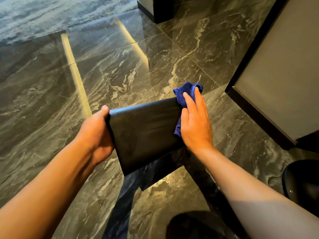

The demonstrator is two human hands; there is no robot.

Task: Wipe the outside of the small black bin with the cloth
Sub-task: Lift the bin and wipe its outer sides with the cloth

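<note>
A glossy dark marble floor (120, 75) with pale veins fills the view, meeting a blue-grey carpet (43, 16) at the far left and a grey panel with a dark base (279, 69) at the right. Held up above the floor between both hands is the small black bin (145, 133), one flat, faintly textured side tilted toward the camera. The left hand (96, 135) grips its left edge, thumb curled over the top corner, the other fingers hidden behind. The right hand (195, 125) lies flat with fingers together, pressing the blue cloth (185, 90) against the bin's right edge; the cloth bunches out above the fingertips and shows below the thumb.
</note>
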